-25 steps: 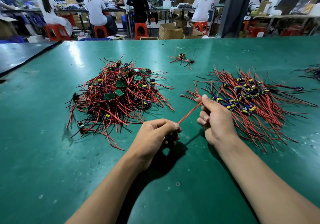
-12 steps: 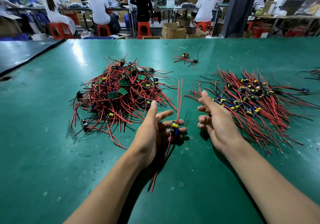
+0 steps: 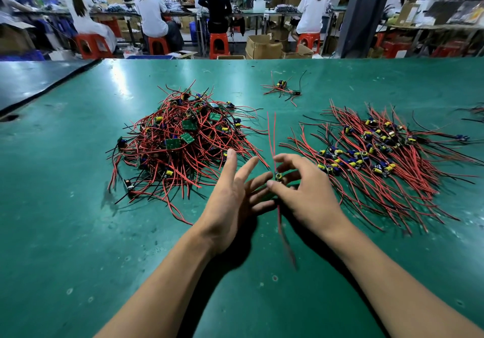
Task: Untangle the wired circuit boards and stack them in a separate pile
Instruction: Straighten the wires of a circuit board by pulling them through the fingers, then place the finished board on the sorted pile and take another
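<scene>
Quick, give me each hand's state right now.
Left hand: open, fingers spread straight beside the wired circuit board.
Right hand: pinching that board between thumb and curled fingers.

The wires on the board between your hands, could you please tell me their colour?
The wires are red, seen best in the head view.

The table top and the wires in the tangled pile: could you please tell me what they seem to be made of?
Table top: seemingly a green rubber or vinyl mat; semi-gloss, with soft glare and small scuffs. Wires in the tangled pile: thin red and black leads, probably plastic-insulated; they bend freely and look smooth.
</scene>
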Available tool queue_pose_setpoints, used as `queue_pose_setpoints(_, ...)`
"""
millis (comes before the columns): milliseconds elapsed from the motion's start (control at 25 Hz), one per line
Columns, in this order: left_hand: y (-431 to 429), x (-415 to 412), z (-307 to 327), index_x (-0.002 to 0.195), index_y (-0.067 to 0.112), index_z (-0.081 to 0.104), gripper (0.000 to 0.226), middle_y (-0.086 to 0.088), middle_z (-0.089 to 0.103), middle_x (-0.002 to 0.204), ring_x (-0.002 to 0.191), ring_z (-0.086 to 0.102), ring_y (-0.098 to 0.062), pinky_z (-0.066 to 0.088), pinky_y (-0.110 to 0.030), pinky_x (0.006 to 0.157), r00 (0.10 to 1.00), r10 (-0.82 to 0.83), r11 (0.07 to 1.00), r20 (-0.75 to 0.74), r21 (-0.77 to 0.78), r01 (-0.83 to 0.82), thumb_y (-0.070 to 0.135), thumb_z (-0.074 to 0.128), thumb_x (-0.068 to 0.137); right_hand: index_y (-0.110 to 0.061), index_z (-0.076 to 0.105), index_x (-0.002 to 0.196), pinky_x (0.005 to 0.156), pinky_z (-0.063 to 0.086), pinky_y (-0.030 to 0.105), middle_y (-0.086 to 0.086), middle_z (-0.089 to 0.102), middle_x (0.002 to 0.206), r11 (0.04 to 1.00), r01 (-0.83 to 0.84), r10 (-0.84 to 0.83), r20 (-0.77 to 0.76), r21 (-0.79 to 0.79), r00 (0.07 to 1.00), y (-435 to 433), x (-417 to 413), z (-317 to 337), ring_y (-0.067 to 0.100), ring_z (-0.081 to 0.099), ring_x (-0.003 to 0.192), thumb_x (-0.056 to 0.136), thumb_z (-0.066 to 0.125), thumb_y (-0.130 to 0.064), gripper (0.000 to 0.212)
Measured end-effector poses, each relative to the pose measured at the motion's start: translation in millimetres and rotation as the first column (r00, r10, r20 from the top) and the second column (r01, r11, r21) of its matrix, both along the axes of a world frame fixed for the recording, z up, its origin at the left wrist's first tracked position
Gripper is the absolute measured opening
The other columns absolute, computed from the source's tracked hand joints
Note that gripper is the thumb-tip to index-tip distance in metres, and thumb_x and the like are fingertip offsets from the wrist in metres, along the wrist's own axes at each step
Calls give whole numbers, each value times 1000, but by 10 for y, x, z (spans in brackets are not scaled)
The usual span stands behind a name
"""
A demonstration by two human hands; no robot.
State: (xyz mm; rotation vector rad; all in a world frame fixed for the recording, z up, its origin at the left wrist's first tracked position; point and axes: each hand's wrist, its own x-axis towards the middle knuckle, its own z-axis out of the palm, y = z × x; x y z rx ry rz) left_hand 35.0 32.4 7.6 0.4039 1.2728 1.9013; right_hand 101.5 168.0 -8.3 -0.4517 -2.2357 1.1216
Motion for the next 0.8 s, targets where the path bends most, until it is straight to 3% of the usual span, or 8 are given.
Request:
queue_pose_setpoints(80,6,-6,-19,147,28,38,76,-11,56,137,124,57,-26,45,-43,106,1000,-3,1000,8,-15,3,72,21,88,-20,66,121,88,50,25,0,66,110,990,127,-125,-27,69,992,211,36,48,11,64,90,82,77,-11,42)
queue_pose_setpoints(240,2,-10,-9,138,23,49,72,-14,60,131,117,62,-28,49,-45,101,1000,11,999,26,-42,-10,69,25,89,-10,63,131,108,39,33,9,60,129,914,342,-353,13,216,935,495,164,107,23,55,120,86,75,-21,47)
queue_pose_setpoints(320,20,0,-4,131,19,54,65,-16,63,126,113,64,-29,52,-45,96,998,45,997,44,-58,-43,65,30,92,-10,66,125,108,38,33,8,61,127,908,288,-306,12,305,952,430,149,96,24,54,121,88,73,-23,41)
queue_pose_setpoints(400,40,1,-24,124,15,57,51,-17,64,122,106,68,-30,55,-45,90,991,107,992,76,-69,-101,54,41,96,-11,72,115,105,41,31,3,65,117,921,128,-149,30,368,988,273,98,62,20,58,114,89,71,-24,29)
queue_pose_setpoints(480,55,-16,-47,116,13,57,30,-20,62,123,92,71,-30,56,-45,82,979,179,983,101,-52,-174,36,52,97,-15,73,111,102,44,33,0,66,113,924,-37,-21,148,380,989,141,54,-7,18,60,110,91,69,-28,24)
queue_pose_setpoints(600,70,-61,-56,114,12,55,17,-20,59,118,79,71,-29,59,-43,73,954,276,961,121,3,-278,16,55,97,-17,74,111,104,43,40,2,65,119,927,-64,-44,276,369,960,149,21,-100,22,57,116,93,64,-38,30)
queue_pose_setpoints(680,55,-88,-60,116,12,54,18,-16,57,117,78,71,-26,60,-39,69,931,366,931,1,-5,-366,9,54,97,-16,74,111,105,41,41,5,64,123,926,14,-133,289,378,948,231,23,-108,25,55,119,93,64,-40,31)
queue_pose_setpoints(800,-13,-133,-109,120,16,57,27,-7,56,120,77,70,-24,59,-47,79,776,409,835,-480,-146,-530,8,56,95,-16,73,113,107,39,41,5,62,129,924,76,-202,308,374,930,302,41,-108,25,52,123,93,63,-40,33)
